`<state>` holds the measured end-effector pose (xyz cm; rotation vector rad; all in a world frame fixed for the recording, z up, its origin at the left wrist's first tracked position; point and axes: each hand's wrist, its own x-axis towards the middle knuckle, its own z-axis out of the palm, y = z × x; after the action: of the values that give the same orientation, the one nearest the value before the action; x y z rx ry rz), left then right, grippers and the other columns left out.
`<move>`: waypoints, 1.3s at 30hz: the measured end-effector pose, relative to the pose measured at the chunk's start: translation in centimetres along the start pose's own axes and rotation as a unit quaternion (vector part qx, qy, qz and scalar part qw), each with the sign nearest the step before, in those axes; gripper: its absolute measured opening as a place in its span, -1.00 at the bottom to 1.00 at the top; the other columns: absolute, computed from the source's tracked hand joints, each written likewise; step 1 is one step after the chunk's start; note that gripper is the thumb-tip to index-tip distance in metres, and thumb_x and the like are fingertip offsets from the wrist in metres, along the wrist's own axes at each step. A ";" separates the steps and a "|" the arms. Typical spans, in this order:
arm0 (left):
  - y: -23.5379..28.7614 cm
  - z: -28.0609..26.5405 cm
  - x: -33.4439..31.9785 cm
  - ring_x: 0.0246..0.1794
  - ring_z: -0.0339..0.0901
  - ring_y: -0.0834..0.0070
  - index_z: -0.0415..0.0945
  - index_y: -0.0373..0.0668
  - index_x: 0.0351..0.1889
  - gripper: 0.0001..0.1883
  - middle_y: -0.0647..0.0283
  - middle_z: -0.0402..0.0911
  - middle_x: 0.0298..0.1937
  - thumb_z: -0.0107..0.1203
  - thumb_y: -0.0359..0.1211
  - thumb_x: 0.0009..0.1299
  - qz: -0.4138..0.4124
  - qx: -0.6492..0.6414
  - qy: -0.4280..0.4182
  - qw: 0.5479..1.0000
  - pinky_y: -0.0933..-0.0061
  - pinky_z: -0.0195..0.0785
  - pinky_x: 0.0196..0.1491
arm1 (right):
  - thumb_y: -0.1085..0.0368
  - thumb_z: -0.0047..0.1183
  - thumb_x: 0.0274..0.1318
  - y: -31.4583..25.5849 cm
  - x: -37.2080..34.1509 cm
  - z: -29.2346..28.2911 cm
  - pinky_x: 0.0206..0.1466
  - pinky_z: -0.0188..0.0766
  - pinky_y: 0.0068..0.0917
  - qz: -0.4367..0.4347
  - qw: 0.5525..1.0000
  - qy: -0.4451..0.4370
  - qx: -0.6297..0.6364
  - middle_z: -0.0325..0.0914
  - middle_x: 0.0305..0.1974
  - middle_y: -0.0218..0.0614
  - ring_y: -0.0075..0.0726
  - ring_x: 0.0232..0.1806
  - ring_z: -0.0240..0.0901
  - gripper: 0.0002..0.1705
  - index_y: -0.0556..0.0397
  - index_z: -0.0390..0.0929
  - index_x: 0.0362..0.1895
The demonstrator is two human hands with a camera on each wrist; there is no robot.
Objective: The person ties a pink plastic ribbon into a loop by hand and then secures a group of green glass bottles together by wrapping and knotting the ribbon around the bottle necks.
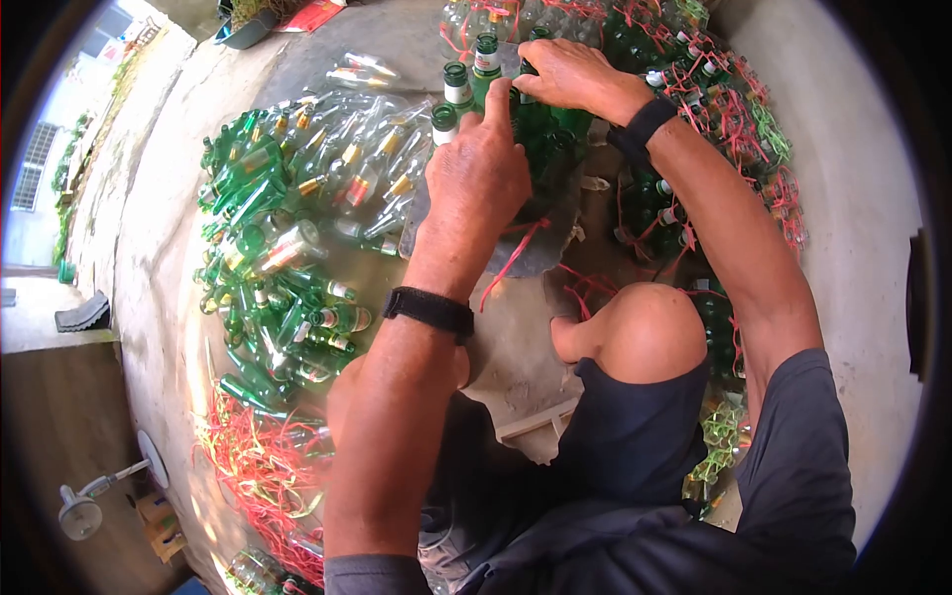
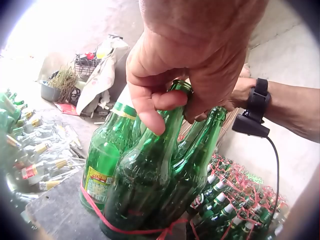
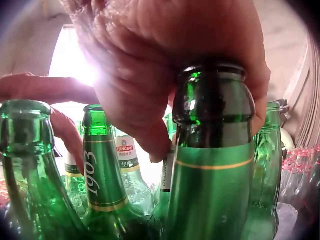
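Several green glass bottles [image 2: 142,175] stand upright in a tight cluster on a dark grey board [image 2: 60,215], with a red plastic string [image 2: 120,227] around their lower part, knotted at the near side. My left hand [image 1: 481,169] curls its fingers around one bottle's neck, while its index finger reaches forward over the cluster. Opposite it, my right hand [image 1: 575,77] bends over the bottle tops. In the right wrist view its fingers grip at the neck of a dark-topped green bottle [image 3: 215,125], partly hidden behind it. A bottle with a 1903 label [image 3: 102,172] stands beside.
Loose green bottles [image 1: 263,248] and clear bottles [image 1: 367,169] lie heaped on the floor at the left. Red string [image 1: 263,466] is piled nearer me. String-bound bundles [image 1: 684,99] line the right wall [image 1: 843,178]. A knee [image 1: 645,332] is close to the board.
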<state>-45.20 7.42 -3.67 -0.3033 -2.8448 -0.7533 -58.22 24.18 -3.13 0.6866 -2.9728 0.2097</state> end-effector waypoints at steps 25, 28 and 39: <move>-0.8 0.5 0.1 0.08 0.59 -0.28 0.09 0.00 0.52 -0.23 -0.30 0.61 0.09 0.15 -0.28 0.34 0.004 -0.010 -0.011 1.000 -0.15 0.45 0.14 | 0.14 0.16 0.34 -3.2 -18.2 6.9 -0.34 0.56 -0.57 0.126 0.788 -0.331 0.504 0.64 -0.25 -0.35 -0.52 -0.31 0.60 -0.63 0.12 0.60 0.07; -0.7 0.4 0.0 0.07 0.59 -0.28 0.08 0.01 0.52 -0.23 -0.31 0.61 0.08 0.15 -0.29 0.34 0.004 0.000 -0.013 1.000 -0.14 0.46 0.13 | 0.08 0.14 0.38 -3.0 -19.4 12.9 -0.26 0.60 -0.54 0.178 0.728 -0.337 0.569 0.55 -0.20 -0.27 -0.46 -0.25 0.57 -0.56 0.21 0.52 0.08; -0.8 0.5 0.1 0.03 0.61 -0.26 0.08 0.01 0.53 -0.21 -0.27 0.63 -0.01 0.18 -0.27 0.34 0.008 -0.009 -0.015 1.000 -0.14 0.46 0.10 | -0.14 0.26 0.28 -4.0 -17.6 17.6 -0.03 0.58 -0.27 0.264 0.519 -0.310 0.752 0.58 -0.13 -0.28 -0.33 -0.11 0.58 -0.48 0.05 0.59 -0.01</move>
<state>-45.56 7.02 -4.48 -0.3426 -2.8614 -0.7793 -41.55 25.51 -22.03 -0.4079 -2.4382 3.2851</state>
